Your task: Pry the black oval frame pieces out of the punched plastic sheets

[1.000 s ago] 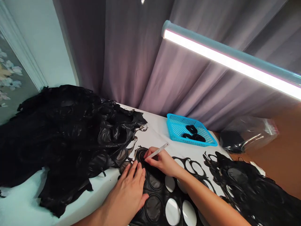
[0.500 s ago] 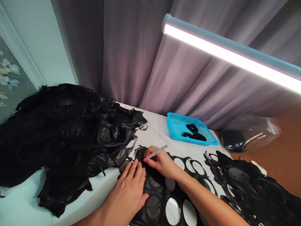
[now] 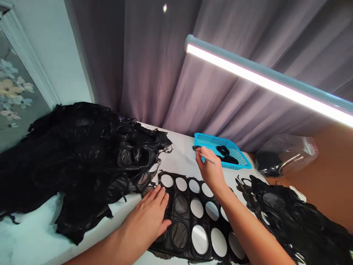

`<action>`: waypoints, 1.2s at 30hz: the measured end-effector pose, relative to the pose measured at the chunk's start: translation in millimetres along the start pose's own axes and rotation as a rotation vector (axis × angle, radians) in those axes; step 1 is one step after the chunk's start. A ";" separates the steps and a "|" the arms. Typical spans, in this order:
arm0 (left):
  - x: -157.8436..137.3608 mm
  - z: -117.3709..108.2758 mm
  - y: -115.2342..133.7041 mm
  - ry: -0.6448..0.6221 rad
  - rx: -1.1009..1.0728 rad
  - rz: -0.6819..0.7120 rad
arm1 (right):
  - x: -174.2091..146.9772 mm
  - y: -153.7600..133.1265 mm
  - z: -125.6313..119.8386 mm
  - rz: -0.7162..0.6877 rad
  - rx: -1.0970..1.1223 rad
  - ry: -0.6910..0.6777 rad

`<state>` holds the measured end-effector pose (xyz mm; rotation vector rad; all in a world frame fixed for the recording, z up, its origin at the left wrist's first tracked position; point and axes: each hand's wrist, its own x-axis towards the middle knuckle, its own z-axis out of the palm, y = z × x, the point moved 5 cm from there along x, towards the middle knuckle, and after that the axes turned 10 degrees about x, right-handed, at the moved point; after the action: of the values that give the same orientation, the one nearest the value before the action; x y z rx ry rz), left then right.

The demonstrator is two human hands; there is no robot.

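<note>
Left hand (image 3: 151, 215) flat on black sheet (image 3: 189, 219), fingers nearly together, thumb spread. Right hand (image 3: 209, 167) pinches pale tool (image 3: 207, 158) and black disc (image 3: 196, 147) near blue basket (image 3: 243, 166). Sheet on white table (image 3: 178, 158).

Left hand (image 3: 150, 215) and right hand (image 3: 211, 167) are both showing bare. Fingers (image 3: 157, 195) of the left are looking slim, straight-sided and rounded at the ends; its thumb (image 3: 164, 226) is appearing shorter and broader. Left forearm (image 3: 110, 243) and right forearm (image 3: 242, 221) are also showing bare, both tapering smoothly toward the wrist, the right presenting the longer visible stretch. Nail detail is remaining too small to read.
</note>
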<state>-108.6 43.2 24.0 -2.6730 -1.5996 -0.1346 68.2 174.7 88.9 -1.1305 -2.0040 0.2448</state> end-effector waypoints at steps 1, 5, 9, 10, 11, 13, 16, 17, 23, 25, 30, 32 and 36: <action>-4.9 -2.8 -4.1 0.024 -0.030 0.001 | -7.0 -6.9 3.3 0.008 0.065 -0.063; -33.7 -4.5 -7.2 0.052 -0.076 -0.004 | -54.7 -42.6 32.2 0.046 0.347 -0.388; -56.4 3.6 7.0 0.106 0.021 -0.030 | -86.1 -63.3 47.0 0.045 0.503 -0.544; -59.2 5.7 9.9 0.126 0.055 -0.039 | -88.9 -64.3 48.8 0.055 0.537 -0.573; -61.0 7.4 12.0 0.145 0.081 -0.045 | -90.2 -64.0 50.0 0.069 0.566 -0.593; -62.5 9.6 13.8 0.167 0.098 -0.043 | -89.7 -61.8 51.4 0.093 0.610 -0.612; -62.8 9.8 12.2 0.168 0.060 -0.037 | -87.9 -59.6 53.4 0.105 0.636 -0.625; -62.9 9.2 11.4 0.169 0.038 -0.038 | -87.7 -59.4 54.2 0.107 0.635 -0.627; -64.3 6.6 11.7 0.198 0.010 -0.046 | -87.2 -59.4 56.1 0.083 0.617 -0.616; -64.4 6.4 11.9 0.203 0.009 -0.052 | -86.9 -59.8 55.3 0.069 0.612 -0.613; -64.3 4.6 12.1 0.261 0.017 -0.040 | -99.6 -71.2 56.8 -0.004 0.478 -0.592; -64.1 4.8 12.9 0.280 0.057 -0.030 | -107.4 -78.6 60.3 -0.109 0.344 -0.594; -63.7 5.3 13.5 0.301 0.099 -0.022 | -92.9 -63.1 53.5 -0.176 0.221 -0.462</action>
<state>-126.3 -18.9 13.5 -2.4223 -1.4993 -0.4242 15.3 75.9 35.0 -0.8002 -2.3901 0.6677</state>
